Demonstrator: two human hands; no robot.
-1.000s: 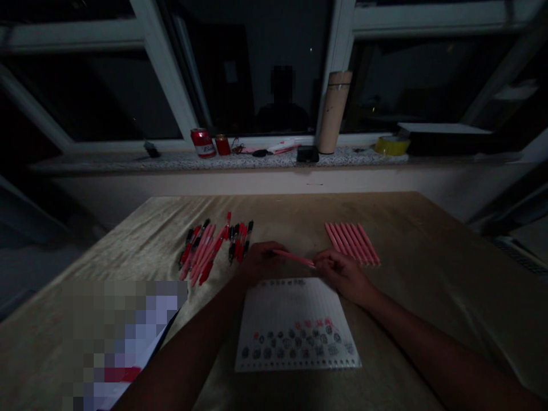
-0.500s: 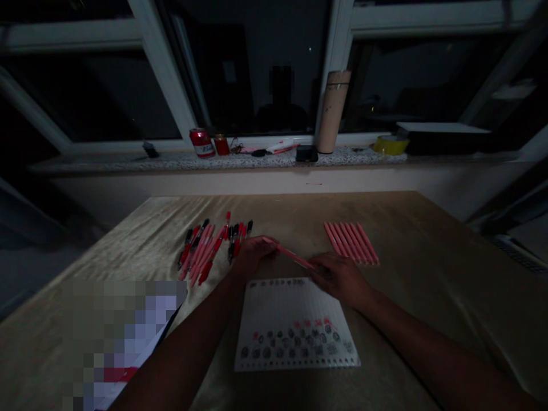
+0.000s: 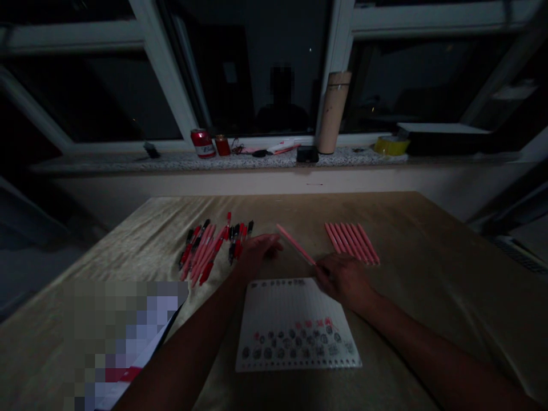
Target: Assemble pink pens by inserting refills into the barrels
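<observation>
My right hand (image 3: 345, 277) pinches a pink pen (image 3: 296, 244) by its near end, so the pen slants up and to the left above the table. To the left of the pen, my left hand (image 3: 261, 248) has its fingers out and apart, holding nothing. Just below both hands lies a spiral-bound sheet of lined paper (image 3: 282, 308) with rows of black and red scribbled marks. A neat row of pink pens (image 3: 351, 242) rests beyond my right hand. Beside my left hand is a loose pile of pink, red and black pens (image 3: 208, 251), with a smaller group of red and black pens (image 3: 237, 240).
Behind the cloth-covered table (image 3: 428, 274), a stone windowsill (image 3: 257, 162) carries a red can (image 3: 202, 142), a red jar (image 3: 222, 145), a tall tan cylinder (image 3: 334, 114) and yellow tape (image 3: 391, 145). A partly blurred-out flat object (image 3: 158, 319) lies at the front left.
My left hand has let go of the pink pen's far end. The pen, held only in my right hand, now points higher.
</observation>
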